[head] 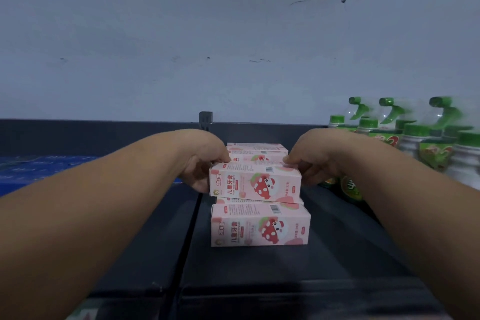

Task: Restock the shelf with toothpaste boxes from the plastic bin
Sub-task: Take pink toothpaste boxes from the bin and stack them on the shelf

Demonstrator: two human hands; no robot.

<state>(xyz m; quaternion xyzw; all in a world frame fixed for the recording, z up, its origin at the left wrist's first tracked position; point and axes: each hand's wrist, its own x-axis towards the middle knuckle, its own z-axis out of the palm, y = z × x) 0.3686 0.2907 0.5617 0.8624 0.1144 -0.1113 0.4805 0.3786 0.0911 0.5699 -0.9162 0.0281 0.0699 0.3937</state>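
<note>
Both my hands hold one pink toothpaste box (255, 184) by its ends: my left hand (200, 166) curls round the left end and my right hand (309, 163) pinches the right end. Nearest the front edge of the dark shelf (337, 254) a matching front box (259, 226) lies on its long side, print facing me. The held box sits just behind and above it, over a sliver of another. Rear boxes (257, 149) line up behind, towards the back edge. Green-capped bottles (415, 138) crowd the right end; blue packs (39, 166) lie at the left.
</note>
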